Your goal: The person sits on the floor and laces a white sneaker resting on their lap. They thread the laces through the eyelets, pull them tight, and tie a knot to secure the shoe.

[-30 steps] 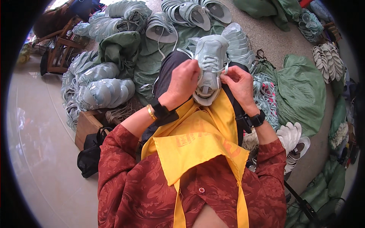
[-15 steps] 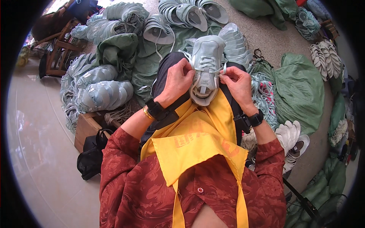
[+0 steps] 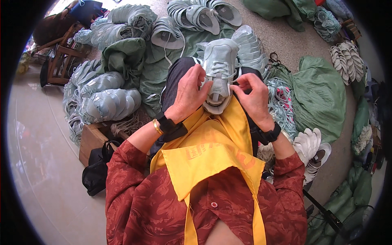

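Note:
A pale grey-blue sneaker upper [image 3: 221, 61] rests on my lap between my knees, toe pointing away from me and heel opening near. Its white shoelace [image 3: 220, 67] is threaded across the front, over a grey tongue. Beside its left edge is my left hand [image 3: 190, 92], thumb stretched toward the eyelets and apart from the bent fingers. My right hand [image 3: 254, 98] is at the right edge, thumb tip by the upper and fingers bent above it with a gap between. Whether either hand still touches a lace end is too small to tell.
Stacked pale uppers [image 3: 112, 104] lie at left, with more [image 3: 200, 16] ahead on green cloth. A wooden box [image 3: 92, 143] and a black bag [image 3: 96, 171] are at my left. At right are a green sack [image 3: 318, 98] and white uppers [image 3: 308, 143].
My thumbs and fingers have spread from a pinch at the lace on both sides. Both hands have shifted slightly toward the heel end of the upper.

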Demonstrator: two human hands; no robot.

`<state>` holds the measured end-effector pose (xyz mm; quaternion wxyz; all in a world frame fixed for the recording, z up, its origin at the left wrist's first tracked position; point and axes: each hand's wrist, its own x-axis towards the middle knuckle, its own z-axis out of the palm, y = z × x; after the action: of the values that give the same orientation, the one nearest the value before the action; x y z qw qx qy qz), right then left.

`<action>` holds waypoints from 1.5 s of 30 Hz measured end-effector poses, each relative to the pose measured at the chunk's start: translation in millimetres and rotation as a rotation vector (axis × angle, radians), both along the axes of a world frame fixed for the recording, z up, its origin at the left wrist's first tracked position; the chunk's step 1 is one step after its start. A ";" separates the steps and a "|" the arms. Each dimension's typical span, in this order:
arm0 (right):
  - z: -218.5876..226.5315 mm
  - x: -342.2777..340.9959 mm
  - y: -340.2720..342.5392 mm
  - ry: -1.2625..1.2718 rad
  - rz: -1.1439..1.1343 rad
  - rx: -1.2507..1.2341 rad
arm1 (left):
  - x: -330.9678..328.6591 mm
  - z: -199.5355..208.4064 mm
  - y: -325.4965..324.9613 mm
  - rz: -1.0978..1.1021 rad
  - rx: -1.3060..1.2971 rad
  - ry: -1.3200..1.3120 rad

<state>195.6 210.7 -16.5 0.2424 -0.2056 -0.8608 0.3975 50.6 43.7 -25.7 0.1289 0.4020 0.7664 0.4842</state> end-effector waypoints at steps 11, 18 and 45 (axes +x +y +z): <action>-13.1 -3.4 -7.7 -0.087 0.032 0.188 | 2.2 -5.1 -2.8 -0.118 -0.130 0.383; -14.8 -6.6 -14.4 -0.057 -0.006 0.171 | 1.6 -6.1 -1.2 -0.122 -0.198 0.428; 7.6 -23.5 -35.5 -0.032 0.330 0.059 | -7.3 -21.6 -4.8 -0.030 0.045 0.181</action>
<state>172.2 175.2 -8.9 0.1658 -0.0606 -0.8979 0.4033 43.3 38.9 -47.4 0.0572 0.4585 0.7576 0.4610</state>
